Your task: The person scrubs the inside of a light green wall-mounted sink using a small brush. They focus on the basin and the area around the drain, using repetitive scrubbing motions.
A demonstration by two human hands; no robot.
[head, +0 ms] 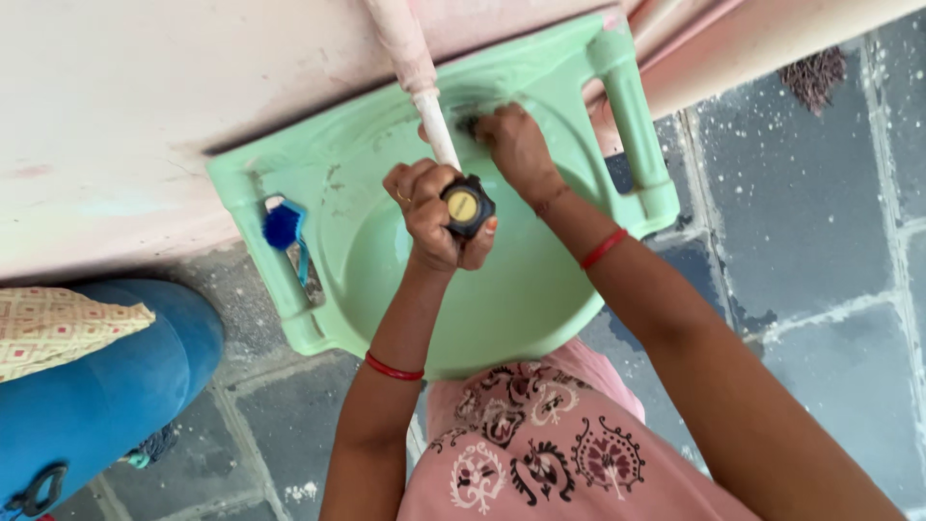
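Note:
A pale green wash basin (540, 318) is fixed to a pink wall. Over the bowl, my left hand (429, 217) grips a black tape measure with a yellow round centre (465, 205). Its white tape (439, 130) runs up along a pink pipe (400, 39) above the basin. My right hand (516, 145) reaches to the back of the basin near the tap spot, fingers closed on something small and dark; I cannot tell what it is. Red bangles sit on both wrists.
A blue brush (286, 227) lies on the basin's left ledge. A blue barrel (106, 386) with patterned cloth (58, 323) on it stands at the left. Grey speckled floor tiles (820, 222) spread to the right. A pink patterned garment (550, 444) is below.

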